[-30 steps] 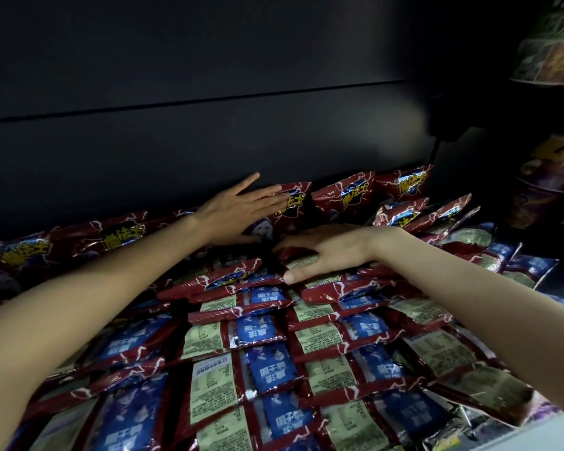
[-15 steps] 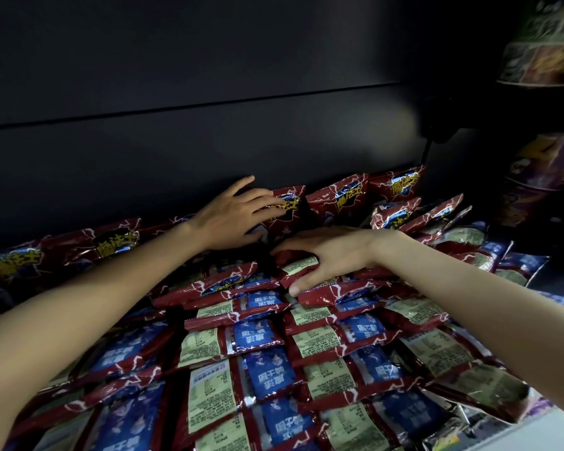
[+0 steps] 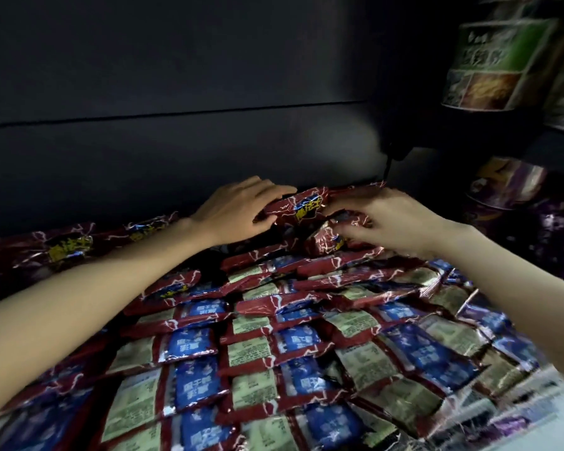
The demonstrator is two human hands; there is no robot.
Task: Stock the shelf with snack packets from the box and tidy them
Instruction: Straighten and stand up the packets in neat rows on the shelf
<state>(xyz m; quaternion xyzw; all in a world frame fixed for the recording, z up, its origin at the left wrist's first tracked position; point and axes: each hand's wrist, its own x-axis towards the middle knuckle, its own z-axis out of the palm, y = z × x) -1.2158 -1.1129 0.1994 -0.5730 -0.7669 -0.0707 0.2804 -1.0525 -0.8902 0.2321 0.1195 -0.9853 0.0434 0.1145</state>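
Against the dark back wall (image 3: 176,151) of the shelf, both hands pinch one red snack packet (image 3: 302,208) above the rows – left hand (image 3: 238,211) on its left end, right hand (image 3: 385,222) on its right – light, crinkly, probably slippery, best held by the sealed ends, with little room behind.

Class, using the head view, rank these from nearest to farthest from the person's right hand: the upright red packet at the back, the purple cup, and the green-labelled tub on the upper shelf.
1. Upright red packet: touching the right hand, at its left.
2. Purple cup: to its right.
3. Green-labelled tub: high up, right.
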